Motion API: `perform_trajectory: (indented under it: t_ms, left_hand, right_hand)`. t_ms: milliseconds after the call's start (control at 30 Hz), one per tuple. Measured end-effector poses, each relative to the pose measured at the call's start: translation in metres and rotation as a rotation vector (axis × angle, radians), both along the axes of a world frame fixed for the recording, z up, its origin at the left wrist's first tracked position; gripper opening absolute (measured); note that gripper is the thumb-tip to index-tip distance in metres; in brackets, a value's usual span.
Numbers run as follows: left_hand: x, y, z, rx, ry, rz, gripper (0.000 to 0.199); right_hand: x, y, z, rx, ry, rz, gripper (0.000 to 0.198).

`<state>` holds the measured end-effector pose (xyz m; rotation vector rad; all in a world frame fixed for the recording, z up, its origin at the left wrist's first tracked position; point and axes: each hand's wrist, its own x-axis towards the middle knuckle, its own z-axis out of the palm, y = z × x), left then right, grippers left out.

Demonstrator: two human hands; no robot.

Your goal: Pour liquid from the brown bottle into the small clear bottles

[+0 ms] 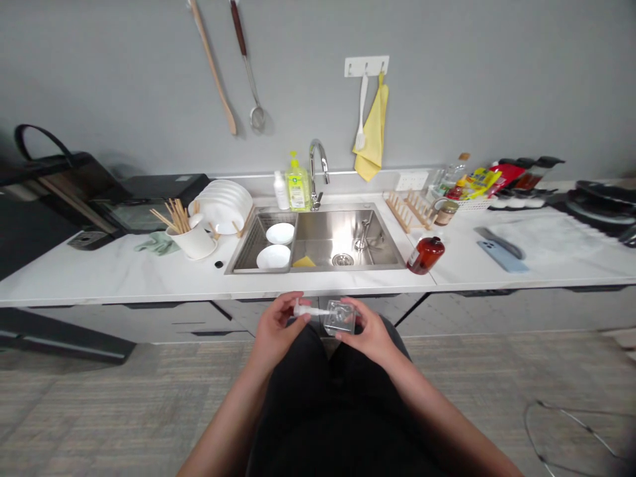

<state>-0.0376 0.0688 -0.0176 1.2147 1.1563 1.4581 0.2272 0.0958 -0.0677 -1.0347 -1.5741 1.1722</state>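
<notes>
In front of the counter's edge, my left hand is closed around a white pump dispenser head. My right hand grips a clear, square-sided bottle by its side. The pump's thin end points right and meets or overlaps the bottle; I cannot tell whether it is inside. Both things are held low, just above my lap. On the counter to the right stands an amber bottle with a dark top. A small black cap lies left of the sink.
The steel sink has a faucet and two white bowls in its left basket. Nearby are a yellow-green soap bottle, white plates, a chopstick holder, a wooden rack and a phone.
</notes>
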Motion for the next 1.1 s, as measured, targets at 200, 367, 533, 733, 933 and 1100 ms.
perform_trajectory:
  t_ms: [200, 367, 533, 733, 933, 1100]
  left_hand:
    - [-0.113, 0.024, -0.027, -0.027, -0.24, 0.377, 0.047]
    - [-0.236, 0.066, -0.048, -0.046, -0.098, 0.82, 0.048]
    - [-0.3, 0.108, -0.049, -0.353, 0.483, 0.976, 0.048]
    - [-0.318, 0.14, -0.056, -0.454, 0.845, 0.868, 0.05]
    - [-0.315, 0.147, -0.061, -0.418, 0.914, 0.834, 0.05]
    - [-0.307, 0.133, -0.05, -0.375, 0.887, 0.889, 0.071]
  right_hand:
    - [-0.013, 0.012, 0.0, -0.026, 0.046, 0.054, 0.073]
    - [-0.02, 0.02, -0.007, -0.071, 0.076, 0.078, 0.074]
    - [-0.018, 0.027, -0.015, -0.093, 0.079, 0.029, 0.076]
    - [-0.011, 0.031, -0.02, -0.121, 0.072, 0.007, 0.077]
    - [-0.01, 0.034, -0.021, -0.138, 0.081, 0.026, 0.077]
    - [-0.015, 0.033, -0.02, -0.143, 0.117, 0.042, 0.079]
